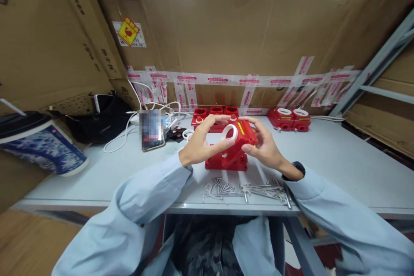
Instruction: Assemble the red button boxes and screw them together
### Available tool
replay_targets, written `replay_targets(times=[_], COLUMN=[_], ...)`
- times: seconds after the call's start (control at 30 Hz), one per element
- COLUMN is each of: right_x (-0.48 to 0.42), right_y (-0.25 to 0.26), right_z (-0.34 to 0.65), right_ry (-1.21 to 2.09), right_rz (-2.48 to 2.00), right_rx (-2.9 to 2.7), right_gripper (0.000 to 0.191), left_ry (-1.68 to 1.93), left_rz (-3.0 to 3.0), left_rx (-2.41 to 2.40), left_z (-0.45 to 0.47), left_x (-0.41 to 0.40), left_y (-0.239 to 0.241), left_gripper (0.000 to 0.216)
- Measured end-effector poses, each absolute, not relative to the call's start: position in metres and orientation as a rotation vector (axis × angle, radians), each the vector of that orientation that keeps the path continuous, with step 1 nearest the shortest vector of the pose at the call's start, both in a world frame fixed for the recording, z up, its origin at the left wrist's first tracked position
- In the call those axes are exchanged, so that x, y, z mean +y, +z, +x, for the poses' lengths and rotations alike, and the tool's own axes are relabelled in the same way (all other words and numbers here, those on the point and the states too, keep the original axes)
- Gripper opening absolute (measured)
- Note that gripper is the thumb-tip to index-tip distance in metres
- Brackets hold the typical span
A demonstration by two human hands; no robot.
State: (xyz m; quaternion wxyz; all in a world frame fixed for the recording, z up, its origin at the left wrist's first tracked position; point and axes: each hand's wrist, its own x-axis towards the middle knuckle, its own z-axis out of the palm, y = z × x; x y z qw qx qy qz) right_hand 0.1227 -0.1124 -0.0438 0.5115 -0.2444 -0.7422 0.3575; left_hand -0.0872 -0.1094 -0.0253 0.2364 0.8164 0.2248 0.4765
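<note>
Red plastic housing up off the grey table, pinched between both hands above a second red housing. Left hand presses a white ring onto it, fingers curled; right hand clamps the far side. Screws lie in front, finished red blocks at right.

Phone w/ white cables at table's back left, black bag beside. Screws piled near front edge. Cardboard wall w/ taped strips behind.
</note>
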Motion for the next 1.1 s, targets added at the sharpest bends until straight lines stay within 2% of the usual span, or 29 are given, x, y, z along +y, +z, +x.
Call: replay_targets(times=[0.1,0.23,0.4,0.57,0.73,0.9,1.1], right_x=[-0.1133,-0.1139,-0.1145,-0.1139,-0.1135,-0.1130,-0.1137], right_y=[-0.0433,-0.0427,-0.0442,-0.0444,-0.0442,-0.0451,-0.0471], right_z=[0.1224,0.1222,0.1214,0.1216,0.1202,0.1199,0.1185], right_ry=[0.859,0.861,0.870,0.868,0.858,0.850,0.844], right_rz=[-0.595,-0.607,-0.568,-0.602,-0.588,-0.592,-0.600], right_rx=[-1.797,-1.779,-1.803,-1.776,-1.789,-1.778,-1.766], right_gripper=[0.064,0.064,0.065,0.064,0.064,0.063,0.063], left_ry=[1.256,1.294,1.322,1.296,1.330,1.324,1.395], left_rz=[2.304,2.334,2.332,2.438,2.396,2.546,2.499], left_rx=[0.575,0.532,0.669,0.490,0.690,0.482,0.561], left_z=[-0.0881,-0.0887,-0.0877,-0.0881,-0.0882,-0.0889,-0.0892], left_x=[-0.1097,-0.1103,-0.1105,-0.1088,-0.1089,-0.1093,-0.1081], left_y=[-0.0242,-0.0244,-0.0247,-0.0247,-0.0263,-0.0257,-0.0267], left_gripper=[0.041,0.051,0.032,0.050,0.035,0.050,0.034])
